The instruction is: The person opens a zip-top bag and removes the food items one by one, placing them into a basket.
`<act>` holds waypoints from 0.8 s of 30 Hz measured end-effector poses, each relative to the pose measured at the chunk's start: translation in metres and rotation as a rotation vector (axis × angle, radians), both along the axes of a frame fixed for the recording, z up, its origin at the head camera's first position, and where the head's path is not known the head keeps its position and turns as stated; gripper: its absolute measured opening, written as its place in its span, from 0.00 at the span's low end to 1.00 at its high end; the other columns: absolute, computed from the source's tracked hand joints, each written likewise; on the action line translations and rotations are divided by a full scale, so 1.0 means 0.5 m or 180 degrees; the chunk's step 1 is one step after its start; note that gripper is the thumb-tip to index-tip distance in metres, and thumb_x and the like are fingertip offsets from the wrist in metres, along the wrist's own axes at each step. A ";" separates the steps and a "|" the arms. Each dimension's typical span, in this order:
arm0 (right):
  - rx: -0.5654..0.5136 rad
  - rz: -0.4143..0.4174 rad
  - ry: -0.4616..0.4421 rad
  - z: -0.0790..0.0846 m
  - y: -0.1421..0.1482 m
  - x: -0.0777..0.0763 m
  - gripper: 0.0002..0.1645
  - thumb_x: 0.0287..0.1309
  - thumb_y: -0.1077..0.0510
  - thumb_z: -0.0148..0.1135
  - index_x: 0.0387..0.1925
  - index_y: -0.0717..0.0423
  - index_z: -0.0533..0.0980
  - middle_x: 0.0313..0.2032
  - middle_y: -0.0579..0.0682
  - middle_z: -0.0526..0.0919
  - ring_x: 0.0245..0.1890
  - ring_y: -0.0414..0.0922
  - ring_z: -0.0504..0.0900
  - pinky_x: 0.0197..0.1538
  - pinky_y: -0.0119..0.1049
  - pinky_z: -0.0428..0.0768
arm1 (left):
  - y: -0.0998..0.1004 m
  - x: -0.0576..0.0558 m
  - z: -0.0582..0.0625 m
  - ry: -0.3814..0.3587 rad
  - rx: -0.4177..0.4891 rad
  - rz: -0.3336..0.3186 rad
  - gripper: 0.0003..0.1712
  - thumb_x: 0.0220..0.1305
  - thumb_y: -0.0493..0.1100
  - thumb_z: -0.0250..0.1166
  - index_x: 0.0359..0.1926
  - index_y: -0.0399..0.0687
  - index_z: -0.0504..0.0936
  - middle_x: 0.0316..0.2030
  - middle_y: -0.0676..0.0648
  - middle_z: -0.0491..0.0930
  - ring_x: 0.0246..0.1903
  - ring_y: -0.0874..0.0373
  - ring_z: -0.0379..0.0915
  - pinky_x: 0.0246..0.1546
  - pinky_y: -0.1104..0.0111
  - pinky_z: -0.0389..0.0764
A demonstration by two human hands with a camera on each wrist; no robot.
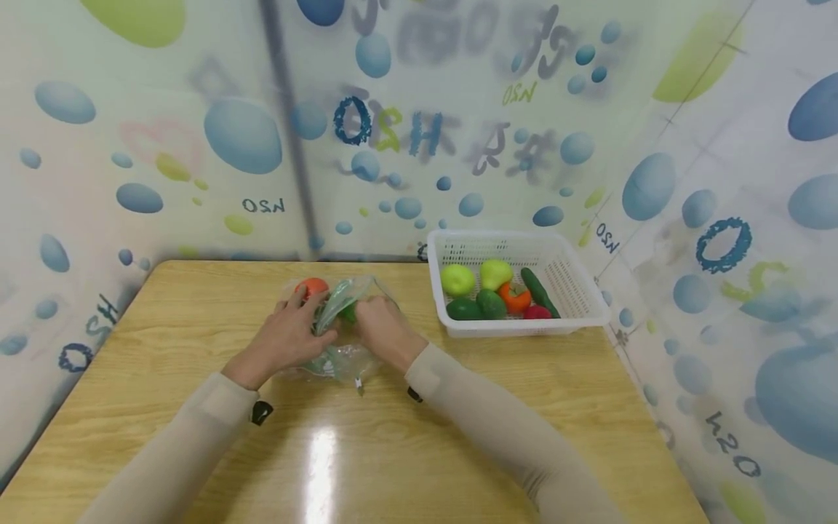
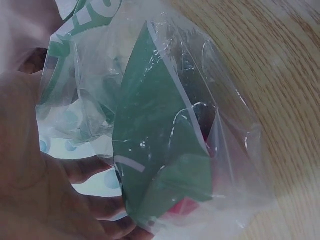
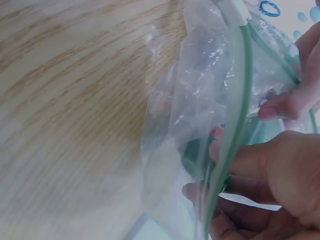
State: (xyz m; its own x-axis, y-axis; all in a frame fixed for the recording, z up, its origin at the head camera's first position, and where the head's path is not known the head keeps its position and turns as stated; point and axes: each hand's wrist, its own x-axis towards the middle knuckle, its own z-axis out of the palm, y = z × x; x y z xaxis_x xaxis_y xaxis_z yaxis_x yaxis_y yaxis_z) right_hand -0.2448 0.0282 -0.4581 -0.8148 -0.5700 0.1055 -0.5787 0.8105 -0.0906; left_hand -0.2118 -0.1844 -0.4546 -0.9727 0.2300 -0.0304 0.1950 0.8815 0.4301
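Note:
A clear zip bag (image 1: 337, 356) with a green printed panel and a green zip strip (image 3: 245, 100) lies on the wooden table. At its left side my left hand (image 1: 288, 335) grips the bag, thumb by the mouth and fingers behind the plastic. My right hand (image 1: 386, 327) reaches into the mouth, fingers curled round a dark green vegetable (image 3: 196, 159), whose exact kind I cannot tell. A round orange-red tomato (image 1: 312, 286) shows at the bag's far left, beyond the left fingers. Through the plastic in the left wrist view, a red patch (image 2: 182, 206) shows below the green panel.
To the right stands a white plastic basket (image 1: 524, 325). It holds a yellow-green apple (image 1: 457, 279), a pear (image 1: 495, 274), dark green avocados (image 1: 489, 304), an orange-red tomato (image 1: 515, 297), a cucumber (image 1: 540, 292) and a red item (image 1: 537, 312). Patterned curtains surround the table (image 1: 406, 451).

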 end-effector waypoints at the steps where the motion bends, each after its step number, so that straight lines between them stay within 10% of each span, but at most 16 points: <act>1: 0.0006 0.0026 0.0017 0.003 0.002 0.003 0.07 0.81 0.61 0.72 0.52 0.58 0.92 0.42 0.54 0.96 0.41 0.45 0.96 0.48 0.36 0.95 | -0.001 0.000 0.000 -0.0004 0.0009 0.0004 0.50 0.79 0.58 0.67 0.91 0.42 0.64 0.89 0.18 0.53 0.78 0.08 0.63 0.71 0.16 0.72; 13: 0.0106 -0.0013 0.0169 0.042 0.054 0.050 0.17 0.76 0.62 0.76 0.61 0.61 0.89 0.50 0.57 0.96 0.50 0.50 0.95 0.55 0.39 0.95 | -0.003 -0.001 -0.004 0.0009 0.0086 -0.0008 0.48 0.80 0.58 0.69 0.89 0.41 0.65 0.88 0.18 0.55 0.76 0.10 0.67 0.70 0.18 0.74; 24: -0.0521 0.0213 0.0220 0.061 0.135 0.067 0.24 0.79 0.60 0.76 0.69 0.64 0.86 0.62 0.60 0.95 0.54 0.56 0.93 0.55 0.47 0.95 | -0.006 -0.001 -0.007 -0.0063 0.0118 0.0020 0.49 0.80 0.59 0.68 0.90 0.42 0.65 0.88 0.18 0.54 0.78 0.10 0.65 0.71 0.19 0.73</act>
State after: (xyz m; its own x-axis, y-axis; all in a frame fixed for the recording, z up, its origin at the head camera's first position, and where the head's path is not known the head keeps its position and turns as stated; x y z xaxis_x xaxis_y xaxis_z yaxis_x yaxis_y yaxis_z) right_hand -0.2111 0.0958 -0.4275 -0.7632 -0.5934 0.2557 -0.6403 0.7477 -0.1761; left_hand -0.2121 -0.1874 -0.4583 -0.9734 0.2253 -0.0412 0.1807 0.8660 0.4663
